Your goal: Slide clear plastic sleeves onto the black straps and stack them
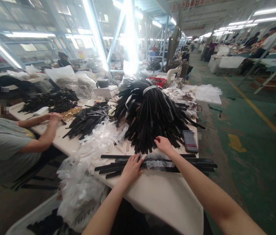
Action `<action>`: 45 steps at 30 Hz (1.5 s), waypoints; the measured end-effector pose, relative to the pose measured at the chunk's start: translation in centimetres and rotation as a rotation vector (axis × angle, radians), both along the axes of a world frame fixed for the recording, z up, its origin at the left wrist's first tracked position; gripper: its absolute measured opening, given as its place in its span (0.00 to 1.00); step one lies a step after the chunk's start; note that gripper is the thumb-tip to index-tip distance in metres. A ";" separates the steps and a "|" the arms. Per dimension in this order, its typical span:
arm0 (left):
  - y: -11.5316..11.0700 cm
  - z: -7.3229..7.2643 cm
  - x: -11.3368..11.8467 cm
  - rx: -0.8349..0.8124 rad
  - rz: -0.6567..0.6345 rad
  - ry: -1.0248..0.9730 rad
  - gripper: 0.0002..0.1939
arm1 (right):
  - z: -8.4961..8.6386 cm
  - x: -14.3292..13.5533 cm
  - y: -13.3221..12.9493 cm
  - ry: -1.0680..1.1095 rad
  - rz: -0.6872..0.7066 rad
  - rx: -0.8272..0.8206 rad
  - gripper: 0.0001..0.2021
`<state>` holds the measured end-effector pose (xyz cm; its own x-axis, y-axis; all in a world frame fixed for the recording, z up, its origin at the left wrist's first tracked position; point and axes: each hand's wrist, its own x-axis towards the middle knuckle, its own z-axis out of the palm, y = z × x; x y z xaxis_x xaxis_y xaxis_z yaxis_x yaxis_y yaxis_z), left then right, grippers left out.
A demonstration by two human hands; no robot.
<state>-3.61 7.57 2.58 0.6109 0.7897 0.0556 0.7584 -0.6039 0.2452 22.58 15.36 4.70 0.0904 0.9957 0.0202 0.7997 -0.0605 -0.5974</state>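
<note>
My left hand point(131, 168) lies over a row of long black straps point(115, 163) at the table's near side, fingers stretched out and thumb apart. Clear crinkled plastic wrap point(160, 164) covers the middle of these straps. Beyond them, my right hand point(163, 144) is at the lower ends of a large bundle of black straps point(150, 114), its fingers curled in a pinch. Whatever is between those fingertips cannot be made out against the dark straps. A pale band point(150, 88) ties the bundle near its top.
A phone point(190, 141) lies by the table's right edge. Clear plastic sleeves point(79, 182) spill over the left edge above a bin point(34, 212). Loose black straps point(89, 119) lie left of the bundle. A co-worker point(10, 140) sits at the left. A green-floored aisle point(236, 130) runs right.
</note>
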 end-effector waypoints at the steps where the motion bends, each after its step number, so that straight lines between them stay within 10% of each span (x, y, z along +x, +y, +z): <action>1: -0.2 0.1 -0.2 0.000 0.001 -0.019 0.42 | 0.0 -1.0 0.9 -0.007 -0.023 -0.008 0.14; 8: -2.8 1.4 -1.4 0.089 -0.047 -0.226 0.41 | 1.3 -3.6 2.3 0.028 -0.090 -0.056 0.08; 12: -1.5 1.0 -2.8 0.186 0.341 -0.421 0.18 | 3.7 -2.8 0.1 0.125 -0.042 -0.014 0.13; 16: 2.5 0.5 -5.3 0.152 0.677 -0.536 0.12 | 6.0 -1.4 -5.5 0.250 0.076 -0.072 0.12; 23: 11.7 3.2 -7.5 0.136 0.733 -0.659 0.15 | 12.5 0.1 -18.7 0.629 0.287 -0.318 0.13; 30: 13.8 7.8 -4.5 -0.064 0.609 -0.957 0.10 | 19.5 2.9 -25.4 0.521 0.307 0.208 0.04; 38: 6.6 7.4 1.3 -0.366 0.706 -1.422 0.24 | 10.0 -2.8 -16.2 0.982 -0.020 0.066 0.19; 45: 2.0 5.2 2.7 -0.476 0.891 -1.641 0.24 | 3.6 -8.2 -14.7 0.695 0.088 -0.131 0.20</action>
<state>-0.92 9.56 7.83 -0.3343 0.9183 -0.2120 -0.3449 0.0902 0.9343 14.39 0.64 8.33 -0.0417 0.9903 -0.1329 0.2417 -0.1190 -0.9630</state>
